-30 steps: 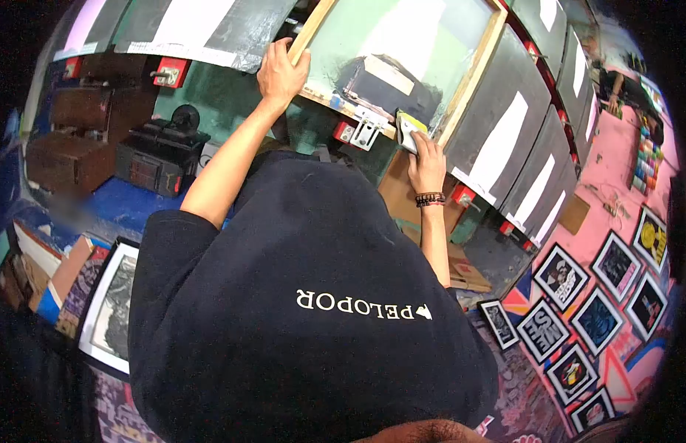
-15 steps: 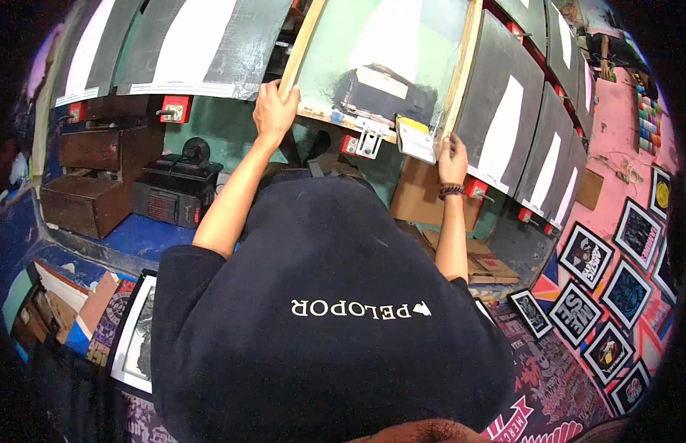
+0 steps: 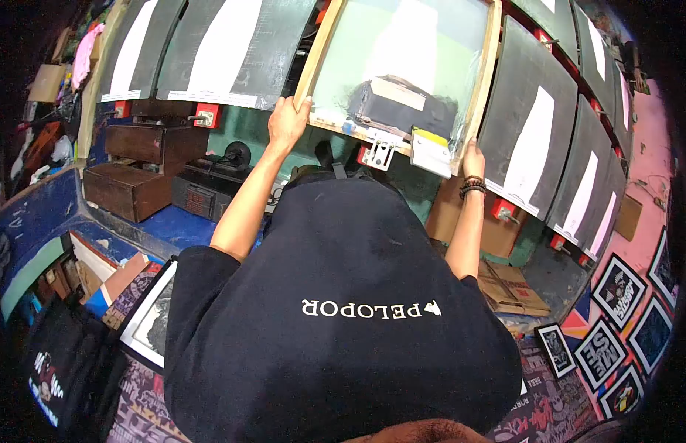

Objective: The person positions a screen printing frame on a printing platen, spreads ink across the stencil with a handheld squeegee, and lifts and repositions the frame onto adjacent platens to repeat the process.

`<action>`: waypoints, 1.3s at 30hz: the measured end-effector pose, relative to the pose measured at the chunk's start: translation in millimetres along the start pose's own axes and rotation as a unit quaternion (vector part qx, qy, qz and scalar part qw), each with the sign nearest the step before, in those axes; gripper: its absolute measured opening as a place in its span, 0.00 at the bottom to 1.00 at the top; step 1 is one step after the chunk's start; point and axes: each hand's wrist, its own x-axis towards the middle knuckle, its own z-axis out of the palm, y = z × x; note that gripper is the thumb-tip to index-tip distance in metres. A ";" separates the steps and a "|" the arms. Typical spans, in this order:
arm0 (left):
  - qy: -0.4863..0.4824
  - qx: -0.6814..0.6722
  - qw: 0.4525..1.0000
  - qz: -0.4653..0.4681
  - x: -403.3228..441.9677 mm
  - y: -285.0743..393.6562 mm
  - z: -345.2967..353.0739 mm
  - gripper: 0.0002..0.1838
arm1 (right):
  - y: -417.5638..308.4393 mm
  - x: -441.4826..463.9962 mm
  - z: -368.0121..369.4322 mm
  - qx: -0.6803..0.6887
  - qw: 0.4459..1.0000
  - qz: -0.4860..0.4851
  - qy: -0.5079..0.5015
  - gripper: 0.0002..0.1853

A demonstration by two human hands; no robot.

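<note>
A wooden-edged screen printing frame with pale mesh lies before me at the top centre. Black ink is smeared across its near part, around a dark patch with a tan strip. My left hand is closed on the frame's near left corner. On the near right side my right hand, with dark beads at the wrist, is closed round the wooden edge, its fingers partly hidden. Between them, a white squeegee-like tool with a yellow strip sits at the near edge. A metal bracket is attached beside it.
Dark printing boards with white shapes flank the frame, one board at right and another at left. Red clamps stick out below them. Wooden boxes stand lower left. Framed prints hang at lower right.
My view has turned, so the boards and frame sit further right and slightly lower in the picture. Both hands keep their hold on the frame.
</note>
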 end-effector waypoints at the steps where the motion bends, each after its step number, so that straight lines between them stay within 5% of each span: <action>1: 0.003 0.004 1.000 -0.002 -1.1 -0.1 -1.5 0.34 | -1.8 0.9 -1.5 0.029 1.000 -0.002 0.010 0.43; 8: -0.058 -0.028 0.996 -0.061 7.4 28.2 -37.4 0.40 | -0.4 24.1 4.5 0.201 0.971 0.132 0.013 0.46; 13: -0.197 -0.014 0.976 -0.094 40.6 31.1 -49.0 0.49 | 12.1 28.2 11.6 0.187 0.979 0.073 0.046 0.44; 23: -0.108 -0.078 0.991 -0.008 34.3 -1.4 -68.7 0.42 | 50.1 12.5 43.1 0.278 0.957 0.060 0.062 0.38; 25: -0.130 -0.087 0.988 -0.001 48.2 -21.9 -80.0 0.42 | 13.5 -21.8 49.8 0.360 0.928 0.075 0.063 0.38; 31: -0.101 -0.080 0.990 0.052 107.1 -90.4 -125.7 0.40 | -49.2 -73.9 115.1 0.240 0.958 0.037 0.153 0.37; 39: -0.070 -0.088 0.992 0.048 159.3 -200.1 -199.8 0.37 | -158.0 -125.2 202.3 0.317 0.940 0.032 0.121 0.35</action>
